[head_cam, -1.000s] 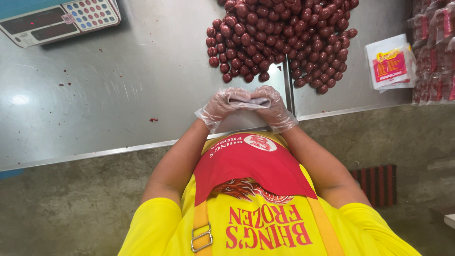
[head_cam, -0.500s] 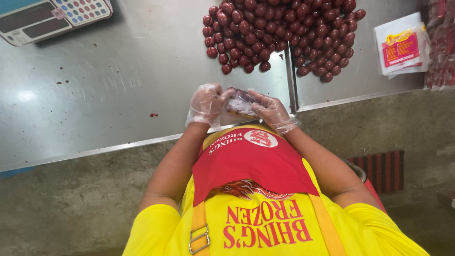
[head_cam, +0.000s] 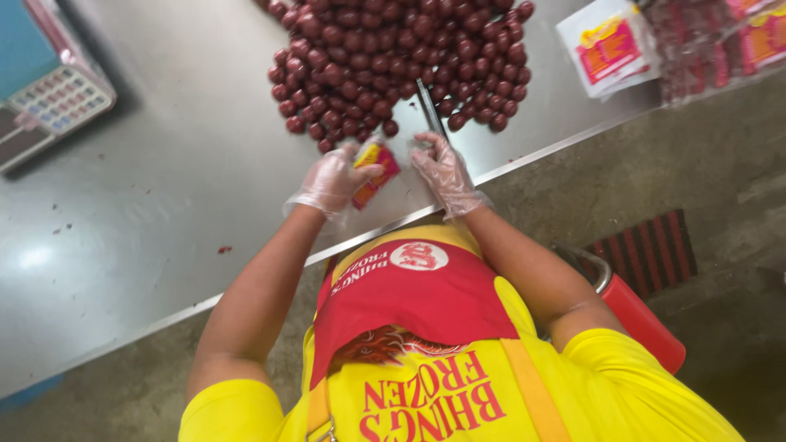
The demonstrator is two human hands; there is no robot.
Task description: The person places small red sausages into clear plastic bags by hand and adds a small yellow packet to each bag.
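The pile of dark red round pieces just beyond both hands is cut off at the top edge, too many to count. The left hand, in a clear glove, pinches 1 small clear bag with a red and yellow label between thumb and fingers. The right hand (also gloved) lies open-fingered just beside it; whether it touches the bag's clear part is hard to tell. The bag looks flat. Far right of the right hand, a stack of like bags lies on the metal table.
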